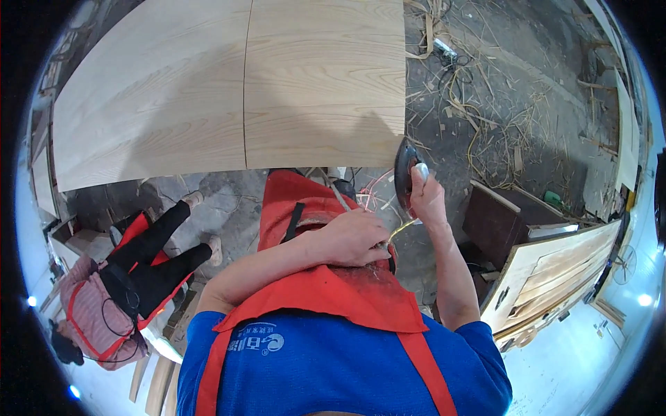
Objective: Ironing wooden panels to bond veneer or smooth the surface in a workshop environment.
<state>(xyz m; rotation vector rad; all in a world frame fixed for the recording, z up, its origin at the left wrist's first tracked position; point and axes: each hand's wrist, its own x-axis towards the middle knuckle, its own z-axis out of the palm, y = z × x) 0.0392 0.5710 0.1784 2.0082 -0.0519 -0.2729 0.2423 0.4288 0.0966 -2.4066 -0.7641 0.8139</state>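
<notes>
My right hand is closed round the handle of a dark clothes iron. The iron is tilted on its side, its tip by the near right corner of a pale wood-grain panel; whether they touch I cannot tell. A yellow cord runs between my two hands. My left hand lies across the front of my red apron, fingers curled in. What those fingers hold, if anything, is hidden. A thin pale strip reaches up from beside that hand toward the panel's near edge.
Another pale panel adjoins on the left. Wood offcuts and cables litter the floor at right. A dark brown cabinet box and a leaning wooden door panel stand at near right. A person in pink and black is at left.
</notes>
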